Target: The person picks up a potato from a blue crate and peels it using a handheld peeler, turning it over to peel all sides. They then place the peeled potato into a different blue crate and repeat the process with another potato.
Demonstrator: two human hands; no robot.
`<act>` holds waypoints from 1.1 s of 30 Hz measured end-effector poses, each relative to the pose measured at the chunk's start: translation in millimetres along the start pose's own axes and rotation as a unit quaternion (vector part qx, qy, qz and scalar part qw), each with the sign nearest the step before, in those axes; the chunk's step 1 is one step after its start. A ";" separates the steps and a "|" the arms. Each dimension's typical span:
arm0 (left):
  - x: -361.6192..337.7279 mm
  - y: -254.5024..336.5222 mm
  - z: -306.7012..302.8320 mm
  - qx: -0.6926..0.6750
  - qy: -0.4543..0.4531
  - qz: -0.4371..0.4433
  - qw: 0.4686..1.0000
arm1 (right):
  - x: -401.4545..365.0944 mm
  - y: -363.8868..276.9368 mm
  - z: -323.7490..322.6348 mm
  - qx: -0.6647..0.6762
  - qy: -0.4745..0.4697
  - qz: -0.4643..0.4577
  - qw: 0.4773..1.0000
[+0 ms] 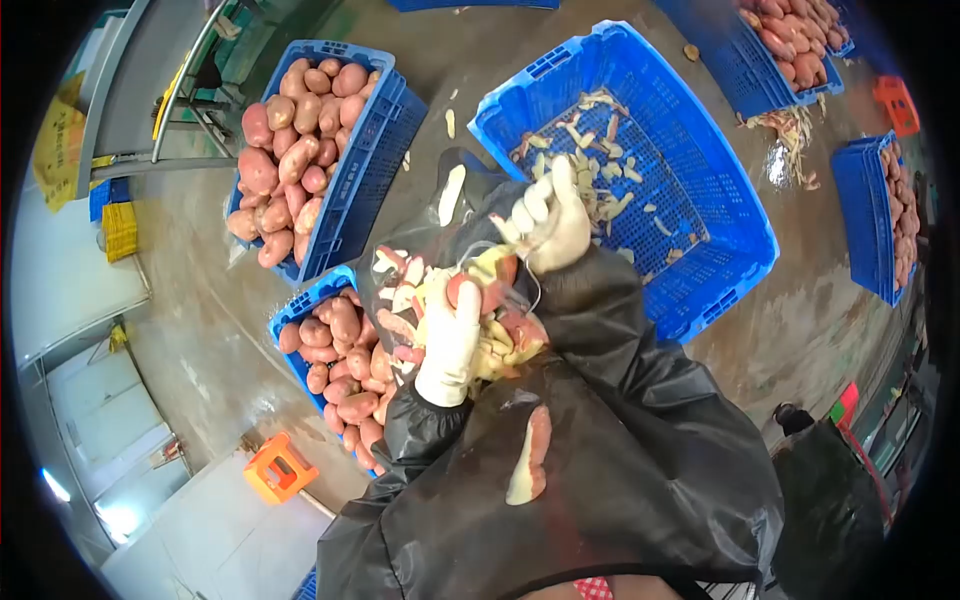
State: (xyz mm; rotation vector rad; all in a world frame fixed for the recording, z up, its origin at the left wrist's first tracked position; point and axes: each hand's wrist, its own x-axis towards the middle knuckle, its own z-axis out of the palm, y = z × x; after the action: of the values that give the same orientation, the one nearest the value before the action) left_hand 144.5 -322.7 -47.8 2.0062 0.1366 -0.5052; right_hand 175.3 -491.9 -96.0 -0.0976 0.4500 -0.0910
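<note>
My left hand (448, 345), in a pale glove, is closed around a reddish potato (463, 289) over my lap. Ahead and to the right, my right hand (552, 226) is gloved too, its fingers curled and thumb raised; whatever it grips is hidden. Between and below the hands lies a heap of potato peelings and cut pieces (497, 345) on my dark apron (620, 450). One long potato slice (530, 455) rests lower on the apron. Just beyond my right hand stands a large blue crate (715, 170) with scattered potato slices on its bottom.
To the left are a blue crate (372, 165) heaped with red potatoes and a second potato crate (300, 375) beside my left arm. More potato crates (865, 225) stand at right. An orange stool (281, 468) is at lower left. The floor (215, 330) looks wet.
</note>
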 end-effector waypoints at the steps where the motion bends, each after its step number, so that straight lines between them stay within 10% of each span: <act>1: -1.4 2.1 1.3 0.000 0.000 0.002 1.000 | 12.9 -2.0 -14.1 0.036 -0.002 0.026 0.999; 3: -0.5 4.3 3.4 0.094 0.029 0.205 0.974 | 13.8 -6.3 -2.2 0.031 -0.002 0.040 0.999; 9: 2.4 10.7 4.6 0.094 -0.003 0.180 0.979 | 62.4 -31.3 -34.2 -0.167 0.053 -0.095 0.980; 10: 2.9 16.6 6.3 0.100 0.001 0.171 0.980 | 61.3 -47.0 -27.7 -0.038 0.076 -0.037 0.996; 13: -4.3 22.1 7.9 0.173 -0.005 0.152 0.973 | 20.3 -6.3 7.7 -0.033 -0.146 0.099 0.984; 15: 5.9 -0.8 8.3 0.119 -0.005 0.150 0.982 | 38.6 -8.1 -8.9 -0.176 0.008 -0.017 0.984; 18: 3.9 25.6 -0.5 0.145 -0.014 0.149 0.978 | 43.6 -30.2 -15.1 -0.136 -0.021 -0.060 0.989; 19: 5.3 25.6 -1.7 0.131 -0.035 0.141 0.981 | 26.2 -17.4 -0.3 0.108 -0.126 0.080 0.983; 21: 0.4 10.4 -2.0 0.087 -0.072 0.073 0.991 | 22.2 1.9 4.7 -0.088 -0.014 0.000 0.996; 23: 5.9 18.3 0.0 0.063 -0.061 0.005 0.996 | 42.9 -16.3 -21.1 -0.013 0.041 0.002 0.999; 25: 6.4 25.6 5.5 0.116 -0.024 0.071 0.990 | 24.4 -32.8 -7.6 -0.024 -0.078 0.032 0.996; 26: -0.3 25.6 6.3 0.171 0.012 0.121 0.978 | 14.1 -8.0 -8.1 -0.242 -0.038 -0.086 0.966; 30: -1.7 16.3 5.2 0.076 -0.027 0.098 0.992 | 40.0 -32.5 -20.6 -0.055 0.140 0.002 0.989; 33: -1.3 4.8 6.4 0.046 -0.030 0.187 0.981 | 32.8 0.5 -21.1 0.007 -0.384 0.128 0.914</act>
State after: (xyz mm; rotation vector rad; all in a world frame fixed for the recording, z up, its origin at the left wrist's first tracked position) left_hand 142.9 -330.3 -45.8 2.0418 -0.3026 -0.3333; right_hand 195.5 -496.5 -129.1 -0.0519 -0.3296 0.2017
